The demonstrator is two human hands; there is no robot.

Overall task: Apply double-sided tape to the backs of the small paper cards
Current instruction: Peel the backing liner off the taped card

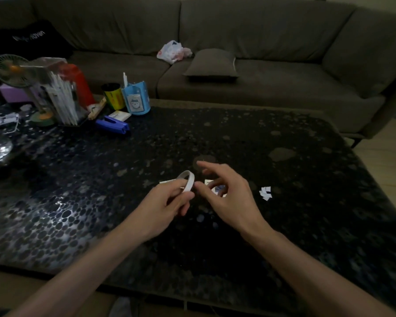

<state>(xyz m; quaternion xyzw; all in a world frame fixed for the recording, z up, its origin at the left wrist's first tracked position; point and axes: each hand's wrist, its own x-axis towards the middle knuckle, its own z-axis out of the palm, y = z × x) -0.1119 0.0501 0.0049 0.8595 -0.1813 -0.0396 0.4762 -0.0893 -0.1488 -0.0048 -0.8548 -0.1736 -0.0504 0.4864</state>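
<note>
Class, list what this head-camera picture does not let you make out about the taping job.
Head view throughout.
- Cards under the right hand: its fingers cover most of them.
- Loose end of the tape roll in the left hand: too small, blurred.
- Card pile right of the hands: too small to count or check for tape.

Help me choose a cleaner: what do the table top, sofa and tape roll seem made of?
Table top: dark pebble-patterned surface, glossy, likely glass or polished stone; it reflects light at left. Sofa: matte grey-brown fabric, soft creases. Tape roll in the left hand: thin white ring, probably paper-lined, matte.
</note>
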